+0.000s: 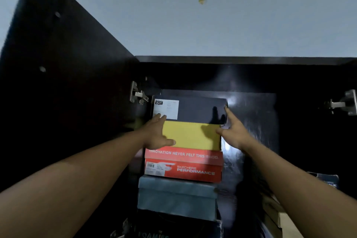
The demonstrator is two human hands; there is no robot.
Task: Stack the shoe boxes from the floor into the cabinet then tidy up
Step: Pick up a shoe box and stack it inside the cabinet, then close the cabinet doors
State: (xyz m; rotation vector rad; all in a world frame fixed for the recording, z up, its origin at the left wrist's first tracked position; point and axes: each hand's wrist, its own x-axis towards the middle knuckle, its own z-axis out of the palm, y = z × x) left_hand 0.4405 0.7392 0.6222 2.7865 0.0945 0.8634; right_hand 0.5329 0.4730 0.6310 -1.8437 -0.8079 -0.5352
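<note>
Currently, your left fingers (157, 119) lie straight and close together, with the tips pressed flat on the white label (166, 109) at the lower left corner of the navy box (199, 110). The left thumb sticks out to the right along the bottom edge of the yellow box (191, 136). Your left hand (156, 133) grips nothing; its palm lies against the left front corner of the yellow box. The left forearm runs straight in from the lower left of the view, reaching up and forward.

Your right index finger (229, 115) points straight up along the right front edge of the navy box and touches it. The right thumb is spread to the left, with its tip on the right edge of the yellow box. The remaining right fingers cannot be made out. Your right hand (234, 131) is spread and closes around nothing. The right forearm comes in straight from the lower right.

The navy box sits on top of a stack inside the cabinet (299, 131), between both hands. Below it, in order, are the yellow box, the red box (183, 168), the grey box (176, 193) and the black box (173, 228), which is at the bottom edge of the view. The stack stands left of centre in the compartment, near the left wall. The door (58, 63) is swung open at left on a metal hinge (137, 94). A second hinge (342, 103) shows at right. At lower right a further box (326, 179) is partly visible, apart from the stack.
</note>
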